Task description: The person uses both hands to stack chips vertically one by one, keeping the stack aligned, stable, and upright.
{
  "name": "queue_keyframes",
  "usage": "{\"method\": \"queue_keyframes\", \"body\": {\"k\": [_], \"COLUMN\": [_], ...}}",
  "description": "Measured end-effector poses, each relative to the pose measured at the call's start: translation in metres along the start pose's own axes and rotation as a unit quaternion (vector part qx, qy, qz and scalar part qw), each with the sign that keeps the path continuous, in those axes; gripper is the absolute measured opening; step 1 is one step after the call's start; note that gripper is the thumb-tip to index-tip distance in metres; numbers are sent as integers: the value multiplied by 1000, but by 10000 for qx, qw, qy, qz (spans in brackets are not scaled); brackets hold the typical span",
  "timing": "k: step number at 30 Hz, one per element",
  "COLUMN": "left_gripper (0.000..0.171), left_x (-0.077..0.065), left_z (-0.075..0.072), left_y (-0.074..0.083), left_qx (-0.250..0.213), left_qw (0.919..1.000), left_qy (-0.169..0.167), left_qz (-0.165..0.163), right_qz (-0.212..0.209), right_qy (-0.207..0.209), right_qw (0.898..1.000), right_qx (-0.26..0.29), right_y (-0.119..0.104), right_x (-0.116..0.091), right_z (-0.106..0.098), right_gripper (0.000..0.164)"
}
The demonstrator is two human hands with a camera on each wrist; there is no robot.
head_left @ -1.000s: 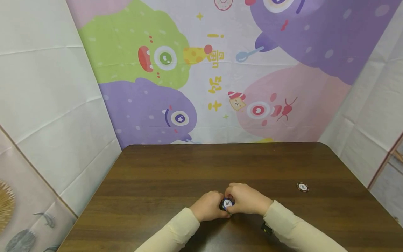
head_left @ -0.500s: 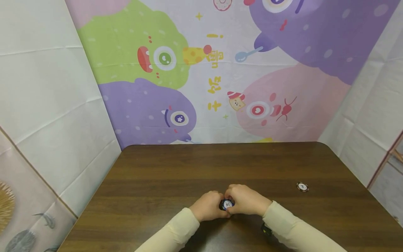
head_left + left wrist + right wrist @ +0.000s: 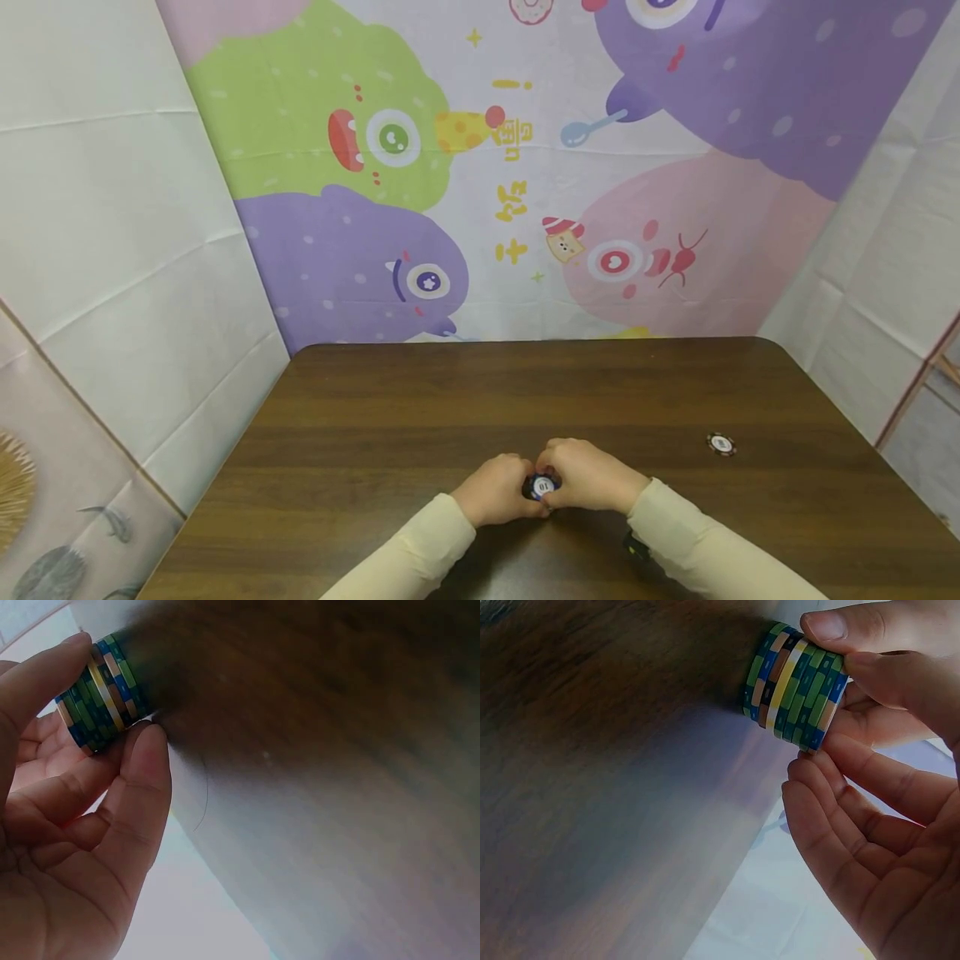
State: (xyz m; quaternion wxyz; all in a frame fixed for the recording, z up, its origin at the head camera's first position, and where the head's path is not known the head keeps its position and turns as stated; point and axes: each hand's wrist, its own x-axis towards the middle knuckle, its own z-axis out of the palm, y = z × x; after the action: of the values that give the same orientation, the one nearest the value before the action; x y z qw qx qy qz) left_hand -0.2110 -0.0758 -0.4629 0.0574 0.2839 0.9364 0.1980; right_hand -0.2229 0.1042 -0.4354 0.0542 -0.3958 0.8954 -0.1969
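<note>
A short stack of poker chips [image 3: 543, 486] stands on the brown table, its top chip white in the middle with a blue rim. From the left, my left hand [image 3: 495, 492] holds the stack's side between thumb and fingers. My right hand [image 3: 592, 477] grips it from the other side, thumb nearest me. Green, blue, yellow and tan edges of the chips [image 3: 105, 696] show in the left wrist view. In the right wrist view, the thumbs and curled fingers surround the upper part of the same stack [image 3: 795, 688].
One dark-rimmed poker chip [image 3: 722, 444] lies flat on the table [image 3: 420, 400], to the right of my right hand. Behind the table hangs a cloth printed with cartoon monsters [image 3: 397, 250]. White cloth walls [image 3: 127, 167] stand at both sides.
</note>
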Motion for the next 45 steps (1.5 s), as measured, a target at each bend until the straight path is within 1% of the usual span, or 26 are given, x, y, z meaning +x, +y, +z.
{"method": "queue_keyframes", "body": {"k": [6,12,18,24,29,34,37,40,45], "left_gripper": [27,27,34,38,37,38,39,39,38], "left_x": [0,-1,-2,-3,-3,-3,-4,-4,-3], "left_z": [0,-1,-1,-1,-1,-2,-3,-3,-2], "left_y": [0,2,3,4,4,5,6,6,5], "left_qx": [-58,-33,28,63,144,150,145,132,160], "left_qw": [10000,9999,9999,9998,9997,9997,9996,9996,9997], "left_qy": [-28,-71,-79,-71,-38,-56,-70,-74,-26], "left_qz": [-13,-74,-125,-178,-178,-206,-221,-219,-186], "right_qz": [34,322,489,851,1290,1738,1979,2191,2412], "right_qy": [43,142,444,767,1024,1388,1597,1718,1865], "right_qw": [9999,9993,9978,9932,9858,9733,9657,9596,9517], "right_qx": [99,157,-24,-194,-335,-575,-524,-413,-354], "right_y": [3,12,22,36,52,68,77,86,102], "right_x": [-1,-8,-18,-30,-43,-57,-66,-75,-86], "right_z": [1,-2,-10,-21,-31,-43,-49,-52,-55], "right_gripper": [29,30,34,30,31,33,34,36,39]}}
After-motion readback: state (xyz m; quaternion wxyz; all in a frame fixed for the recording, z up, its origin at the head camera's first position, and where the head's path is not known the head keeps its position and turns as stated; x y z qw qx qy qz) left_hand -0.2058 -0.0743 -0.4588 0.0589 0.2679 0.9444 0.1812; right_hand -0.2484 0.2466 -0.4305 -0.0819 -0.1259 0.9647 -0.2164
